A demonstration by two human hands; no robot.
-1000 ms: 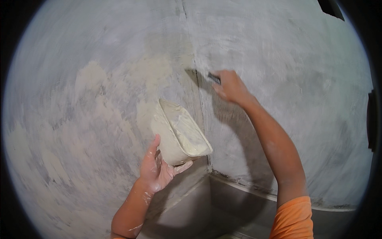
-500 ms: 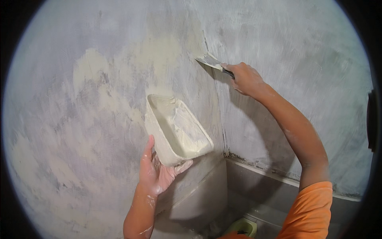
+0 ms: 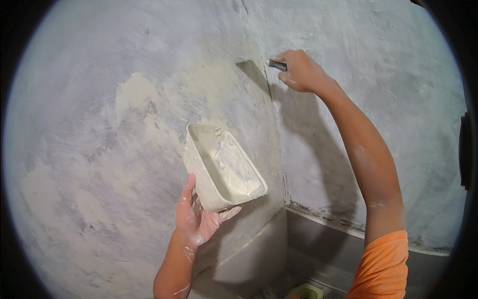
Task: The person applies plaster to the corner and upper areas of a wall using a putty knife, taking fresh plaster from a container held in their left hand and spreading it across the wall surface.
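My left hand [image 3: 201, 219], smeared with white paste, holds up a pale rectangular tub [image 3: 201, 169] from below and the side; cream-coloured paste coats its inside and rim. My right hand [image 3: 301, 70] grips the black handle [image 3: 277, 65] of a putty knife, high up at the inside corner seam [image 3: 274, 109] between two walls. Its blade is seen nearly edge-on against the seam, over a dark triangular shadow. Patchy cream filler covers part of the left wall [image 3: 134, 99] beside the seam.
The right wall [image 3: 408, 114] is grey and streaky. Below both walls is a grey recessed lower section with a pale ledge [image 3: 328, 224]. A pale green object [image 3: 306, 291] lies at the bottom. Dark shapes sit at the far right edge of the view.
My right hand with the knife has moved up along the corner since half a second ago, and the blade has turned more edge-on. My left hand and tub have shifted only slightly.
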